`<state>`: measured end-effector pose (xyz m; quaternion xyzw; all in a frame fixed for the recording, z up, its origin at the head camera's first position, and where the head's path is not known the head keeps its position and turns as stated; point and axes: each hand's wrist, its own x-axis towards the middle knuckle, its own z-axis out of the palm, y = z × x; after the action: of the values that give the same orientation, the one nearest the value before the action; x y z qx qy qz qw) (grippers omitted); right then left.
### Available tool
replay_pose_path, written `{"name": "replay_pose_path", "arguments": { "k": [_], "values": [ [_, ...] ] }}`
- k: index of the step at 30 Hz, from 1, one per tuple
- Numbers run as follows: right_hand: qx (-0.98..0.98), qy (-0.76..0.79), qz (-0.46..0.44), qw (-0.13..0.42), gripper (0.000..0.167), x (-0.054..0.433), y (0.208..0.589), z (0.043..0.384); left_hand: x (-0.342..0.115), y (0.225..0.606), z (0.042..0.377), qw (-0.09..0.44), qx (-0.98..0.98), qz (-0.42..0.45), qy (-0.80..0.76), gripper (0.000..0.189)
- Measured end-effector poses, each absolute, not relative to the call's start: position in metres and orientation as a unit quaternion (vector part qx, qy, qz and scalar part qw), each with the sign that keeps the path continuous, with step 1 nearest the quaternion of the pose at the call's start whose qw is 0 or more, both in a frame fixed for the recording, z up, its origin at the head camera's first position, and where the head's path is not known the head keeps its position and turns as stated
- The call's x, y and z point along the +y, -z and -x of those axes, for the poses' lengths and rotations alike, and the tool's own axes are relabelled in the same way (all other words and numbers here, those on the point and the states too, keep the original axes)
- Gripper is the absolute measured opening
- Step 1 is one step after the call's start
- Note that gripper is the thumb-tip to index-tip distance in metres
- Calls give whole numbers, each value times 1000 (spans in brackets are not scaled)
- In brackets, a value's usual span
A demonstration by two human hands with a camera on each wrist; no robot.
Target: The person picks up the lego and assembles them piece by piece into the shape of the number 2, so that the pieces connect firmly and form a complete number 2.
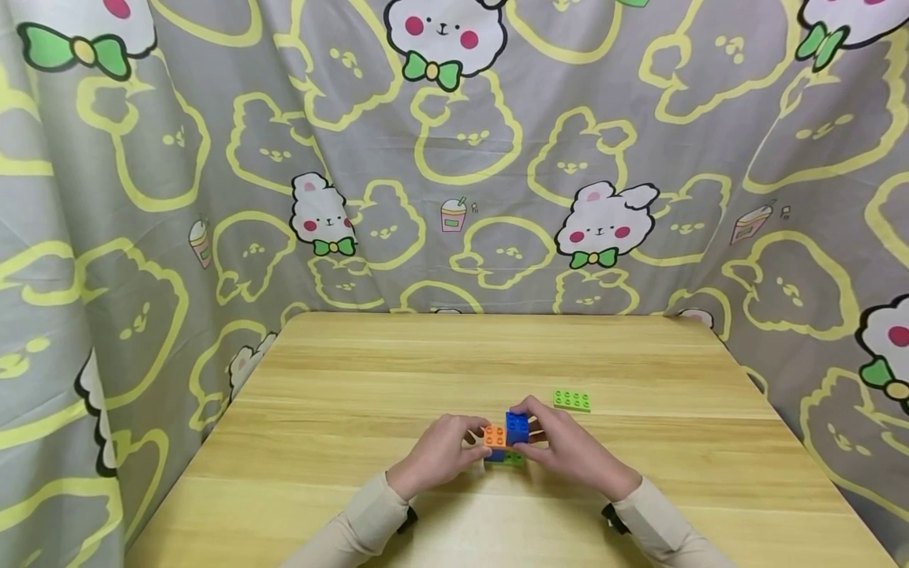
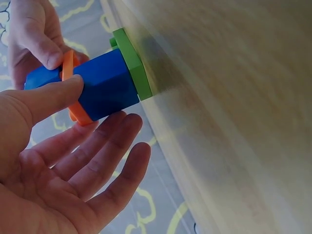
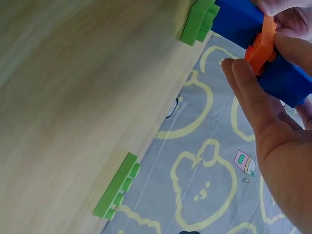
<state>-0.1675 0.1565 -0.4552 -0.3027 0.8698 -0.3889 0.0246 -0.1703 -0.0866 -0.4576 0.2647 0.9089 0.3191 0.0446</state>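
orange plate (image 1: pixel 494 435): 4 studs visible | upper blue block (image 1: pixel 517 427): atop, seating unclear | lower blue block (image 2: pixel 109 85): beneath, on green plate (image 2: pixel 134 63)

Yellow wood-grained table (image 1: pixel 341 379); lime-green plate (image 1: pixel 571 401) nearer its far edge; farther from it, orange brick (image 1: pixel 494 436), two blue blocks (image 1: pixel 518 428), second lime-green plate (image 1: pixel 514 458); beige sleeves (image 1: pixel 369 517); grey curtain (image 1: pixel 525 170) with yellow outlines, white characters (image 1: pixel 605 221), green bows (image 1: pixel 582 259)

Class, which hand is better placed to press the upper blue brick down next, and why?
Probably the right hand: it grips the upper blue brick, while the left hand pinches the orange plate beneath and could steady it.
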Motion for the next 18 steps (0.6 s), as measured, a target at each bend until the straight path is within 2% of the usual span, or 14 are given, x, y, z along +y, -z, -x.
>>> {"name": "replay_pose_path", "arguments": {
  "k": [18],
  "values": [
    [865, 406, 292, 35, 36, 157, 457, 169, -86, 457, 170, 47, 910, -262, -319, 36]
  ]
}}
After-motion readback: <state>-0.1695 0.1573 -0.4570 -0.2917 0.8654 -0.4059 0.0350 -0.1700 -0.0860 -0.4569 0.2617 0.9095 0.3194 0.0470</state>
